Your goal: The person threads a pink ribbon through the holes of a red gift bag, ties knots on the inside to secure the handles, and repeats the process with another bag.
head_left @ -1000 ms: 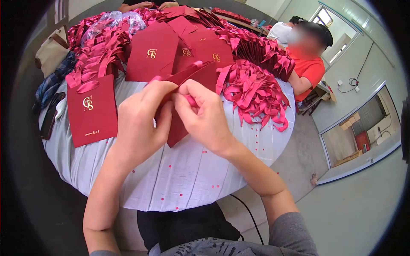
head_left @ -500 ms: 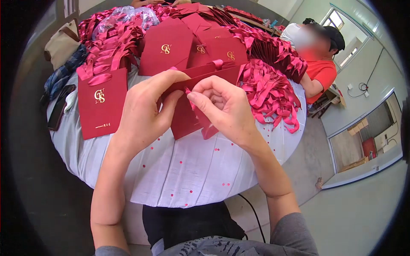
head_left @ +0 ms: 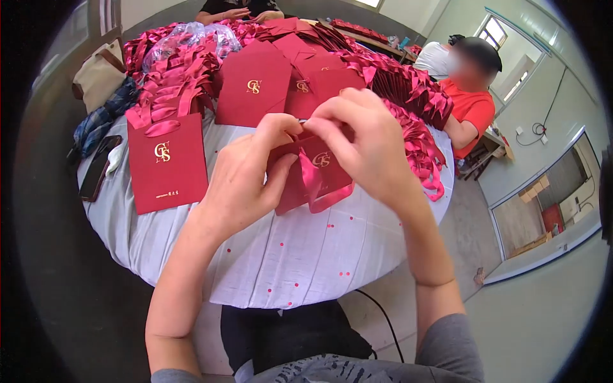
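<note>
Between my hands is a red paper bag [head_left: 327, 171] with a gold logo, its pink ribbon [head_left: 311, 175] hanging down the front. My left hand [head_left: 246, 169] grips the bag's left top side between thumb and fingers. At the top edge, my right hand [head_left: 364, 137] is pinched; what lies between its fingertips is too small to make out. The fingertips of both hands nearly meet there. To the left, another red bag [head_left: 167, 175] with a ribbon handle lies on the white cloth.
Red bags [head_left: 252, 86] and pink ribbons [head_left: 424, 150] are heaped across the round table [head_left: 255, 274]. A phone [head_left: 99, 169] lies at the left edge. A person in red [head_left: 472, 112] sits at the right; another person's hands [head_left: 246, 14] show at the top.
The bag has turned so its logo and hanging ribbon face me. My right hand has risen and moved right, its fingertips now at the top edge. The view has shifted slightly.
</note>
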A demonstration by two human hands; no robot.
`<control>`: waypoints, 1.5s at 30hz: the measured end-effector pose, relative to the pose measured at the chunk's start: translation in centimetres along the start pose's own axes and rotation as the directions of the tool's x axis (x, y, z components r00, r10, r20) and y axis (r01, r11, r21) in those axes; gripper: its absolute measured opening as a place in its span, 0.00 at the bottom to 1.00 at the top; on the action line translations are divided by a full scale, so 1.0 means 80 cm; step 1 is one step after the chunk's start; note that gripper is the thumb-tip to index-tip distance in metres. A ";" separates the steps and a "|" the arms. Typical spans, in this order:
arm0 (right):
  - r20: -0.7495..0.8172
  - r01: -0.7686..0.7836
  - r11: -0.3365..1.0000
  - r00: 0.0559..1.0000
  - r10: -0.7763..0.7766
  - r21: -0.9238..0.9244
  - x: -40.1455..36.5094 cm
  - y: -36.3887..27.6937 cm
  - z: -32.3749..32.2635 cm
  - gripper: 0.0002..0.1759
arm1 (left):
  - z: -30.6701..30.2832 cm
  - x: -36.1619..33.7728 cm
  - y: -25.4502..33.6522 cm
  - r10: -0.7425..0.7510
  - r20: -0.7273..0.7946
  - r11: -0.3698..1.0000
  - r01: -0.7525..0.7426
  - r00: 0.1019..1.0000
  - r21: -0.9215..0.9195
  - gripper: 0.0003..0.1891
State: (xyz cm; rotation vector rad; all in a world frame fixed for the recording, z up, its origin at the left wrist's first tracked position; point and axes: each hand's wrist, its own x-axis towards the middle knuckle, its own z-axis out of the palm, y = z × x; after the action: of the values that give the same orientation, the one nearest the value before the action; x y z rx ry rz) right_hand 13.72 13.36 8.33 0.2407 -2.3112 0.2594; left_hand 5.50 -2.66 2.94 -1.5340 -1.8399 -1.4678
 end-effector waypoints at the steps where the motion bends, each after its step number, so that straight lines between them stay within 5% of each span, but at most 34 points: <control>1: 0.147 -0.007 1.000 0.989 0.005 0.013 0.010 0.007 -0.002 0.10 | 0.002 0.000 0.001 -0.046 -0.039 0.998 0.044 0.998 -0.048 0.16; 4: 0.558 -0.164 0.981 0.826 0.076 0.108 0.050 0.015 -0.017 0.13 | 0.001 -0.001 0.000 -0.002 -0.018 1.000 0.002 1.000 0.007 0.16; 6: 0.765 -0.111 0.979 0.642 -0.061 0.171 0.075 0.020 -0.017 0.14 | 0.000 -0.002 0.000 0.039 0.017 0.999 -0.039 0.999 0.031 0.16; 9: 0.858 -0.200 0.980 0.505 0.097 0.007 0.091 0.006 -0.022 0.14 | 0.001 -0.002 -0.001 0.076 0.047 0.995 -0.079 0.996 0.066 0.15; 11: 0.855 -0.241 0.970 0.507 0.108 0.020 0.085 0.008 -0.022 0.13 | 0.000 -0.002 0.000 0.068 0.047 0.995 -0.071 0.997 0.074 0.15; 17: 0.622 -0.435 0.822 0.772 0.130 0.369 0.057 0.022 -0.015 0.11 | -0.005 0.000 0.012 -0.034 0.096 0.996 0.041 0.995 -0.077 0.12; 18: 0.653 -0.525 0.800 0.720 0.235 0.292 0.067 0.012 -0.034 0.10 | 0.000 -0.001 0.009 0.007 0.086 0.996 0.001 0.996 -0.095 0.12; 21: 0.628 -0.437 0.759 0.777 0.048 0.483 0.068 0.032 -0.009 0.10 | 0.003 -0.002 0.011 -0.006 0.067 0.994 0.013 0.998 -0.104 0.12; 30: 0.536 -0.545 0.505 0.825 0.179 0.670 0.085 0.025 0.023 0.07 | -0.001 0.004 0.011 0.067 0.066 0.998 -0.067 0.996 -0.006 0.14; 45: 0.366 -0.397 0.596 0.913 0.180 0.698 0.108 0.005 0.039 0.10 | 0.004 0.003 0.006 0.086 0.004 0.995 -0.087 0.996 0.046 0.11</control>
State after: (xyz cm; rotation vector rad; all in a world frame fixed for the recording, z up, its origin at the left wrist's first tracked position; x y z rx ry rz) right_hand 5.63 12.14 12.49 0.3188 -2.3495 1.4849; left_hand 5.94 -2.32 3.18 -1.5728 -1.7726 -1.3758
